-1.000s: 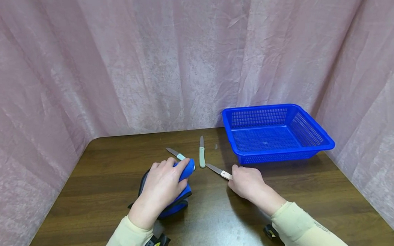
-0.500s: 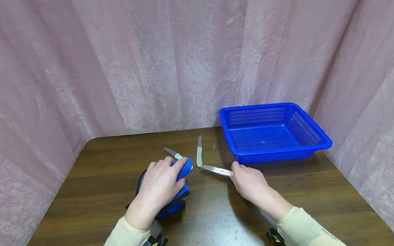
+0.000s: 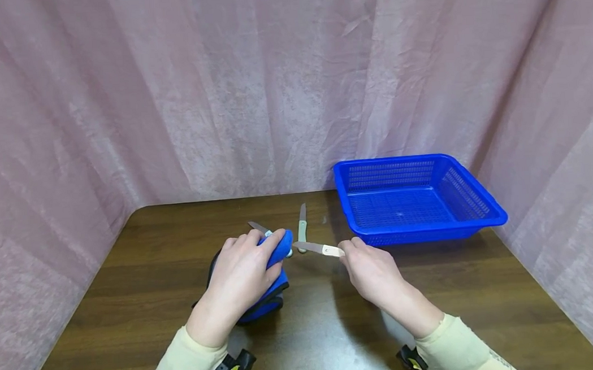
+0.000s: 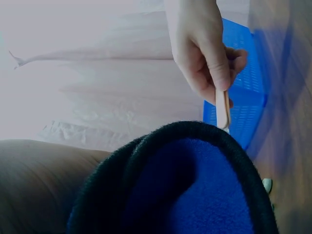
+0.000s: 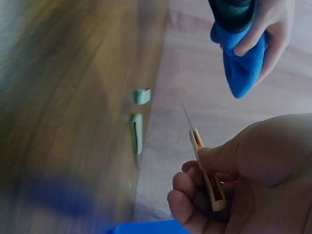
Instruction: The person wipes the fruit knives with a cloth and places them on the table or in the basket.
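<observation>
My left hand [image 3: 240,270] grips a folded blue cloth [image 3: 282,245] with black edging. In the left wrist view the edging curves over the cloth's fuzzy blue face. A folding knife [image 3: 331,251] with a cream handle is held in my right hand [image 3: 372,268], blade out and pointing left at the cloth. The right wrist view shows thumb and curled fingers around its handle [image 5: 214,195], with a gap between blade tip and cloth. Behind the blade lies a pale green folding knife [image 3: 302,230], unfolded. Another unfolded knife [image 3: 259,228] lies farther left, its handle partly hidden by the left hand and cloth.
A blue plastic basket [image 3: 426,226] with mesh walls stands at the back right of the wooden table [image 3: 144,285], beyond the right hand. A pink curtain [image 3: 250,97] hangs behind the table's back edge. Both wrists carry small black cameras.
My right hand has raised the cream-handled knife and brought it left, its blade turning toward the cloth. The left hand keeps its hold on the cloth, nearly still.
</observation>
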Demonstrator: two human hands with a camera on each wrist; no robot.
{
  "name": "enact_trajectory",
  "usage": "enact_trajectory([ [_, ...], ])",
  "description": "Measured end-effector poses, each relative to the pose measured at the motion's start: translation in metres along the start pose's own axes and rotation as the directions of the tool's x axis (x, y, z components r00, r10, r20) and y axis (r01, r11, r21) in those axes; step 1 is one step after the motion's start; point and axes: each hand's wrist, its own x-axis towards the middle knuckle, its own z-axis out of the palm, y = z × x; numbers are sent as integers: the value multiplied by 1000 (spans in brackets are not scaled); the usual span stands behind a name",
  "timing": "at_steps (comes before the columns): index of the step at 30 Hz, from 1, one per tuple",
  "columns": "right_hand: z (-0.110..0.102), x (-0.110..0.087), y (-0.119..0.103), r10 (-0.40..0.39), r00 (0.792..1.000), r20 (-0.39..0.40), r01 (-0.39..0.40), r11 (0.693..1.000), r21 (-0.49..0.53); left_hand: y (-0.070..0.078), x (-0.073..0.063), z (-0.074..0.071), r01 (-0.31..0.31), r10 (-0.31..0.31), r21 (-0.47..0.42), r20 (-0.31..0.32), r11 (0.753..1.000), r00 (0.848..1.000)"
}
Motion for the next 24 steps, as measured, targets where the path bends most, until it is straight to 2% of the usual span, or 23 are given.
enact_trajectory([
  [14, -13, 14, -17, -3, 1000, -18, 5, 994, 111, -2, 2, -12, 19, -22, -44, -63, 999, 998],
  [20, -16, 18, -24, 23, 1000, -16, -21, 989, 145, 1, 2, -12, -12, 7, -40, -106, 999, 994],
  [24, -18, 19, -27, 38, 999, -9, -36, 989, 144, 4, 0, -10, -21, 18, -28, -97, 999, 995],
])
